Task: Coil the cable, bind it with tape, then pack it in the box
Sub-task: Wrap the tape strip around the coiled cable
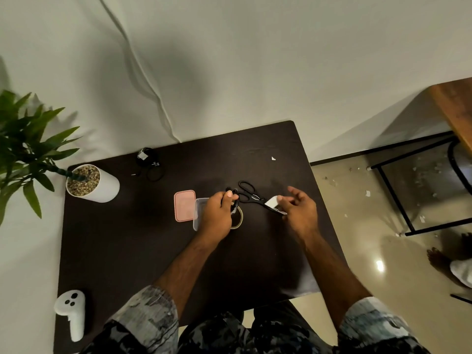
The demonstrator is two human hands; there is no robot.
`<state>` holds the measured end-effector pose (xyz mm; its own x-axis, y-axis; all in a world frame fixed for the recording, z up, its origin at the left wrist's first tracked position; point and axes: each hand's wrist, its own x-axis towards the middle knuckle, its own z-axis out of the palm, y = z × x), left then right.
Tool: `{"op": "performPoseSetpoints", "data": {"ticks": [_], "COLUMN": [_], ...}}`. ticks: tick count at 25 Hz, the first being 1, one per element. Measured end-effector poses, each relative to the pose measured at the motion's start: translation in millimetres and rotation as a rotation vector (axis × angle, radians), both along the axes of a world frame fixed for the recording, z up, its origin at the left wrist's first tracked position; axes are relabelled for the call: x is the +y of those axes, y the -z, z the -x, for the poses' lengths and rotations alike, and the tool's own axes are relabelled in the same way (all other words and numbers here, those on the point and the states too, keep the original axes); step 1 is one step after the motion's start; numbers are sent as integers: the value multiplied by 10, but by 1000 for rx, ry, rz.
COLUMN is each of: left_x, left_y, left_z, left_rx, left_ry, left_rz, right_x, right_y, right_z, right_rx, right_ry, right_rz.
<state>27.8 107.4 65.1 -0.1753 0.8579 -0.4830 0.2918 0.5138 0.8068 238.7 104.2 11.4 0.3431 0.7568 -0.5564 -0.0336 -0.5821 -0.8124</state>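
Note:
My left hand [219, 213] is closed on a coiled black cable [233, 194], holding it just above a clear plastic box [198, 213]. My right hand [297, 208] pinches a short white strip of tape [271, 201] between thumb and forefinger. Black scissors [249, 192] lie on the dark table [153, 251] between my hands. A tape roll [238, 218] lies by the box, partly hidden under my left hand. The box's pink lid [184, 205] rests to the left of the box.
A second bundled black cable [150, 163] lies at the table's back left. A white pot with a plant [92, 183] stands at the left edge. A white controller [72, 312] lies at the front left. A small paper scrap [273, 158] sits far right.

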Motion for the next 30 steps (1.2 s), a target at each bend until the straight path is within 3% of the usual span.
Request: {"op": "performPoseSetpoints", "data": {"ticks": [8, 20, 30], "left_x": [38, 26, -25], "left_y": [-365, -546, -623], "left_z": [-218, -388, -429], "left_rx": [-247, -251, -424], "left_ry": [105, 244, 196], "left_rz": [37, 57, 87], "right_x": [149, 126, 108], "right_y": [-732, -1131, -1154], "right_z": [-67, -151, -147], "right_rx": [295, -72, -223], "right_ry": [-167, -651, -662], "right_rz": [-348, -546, -595]}}
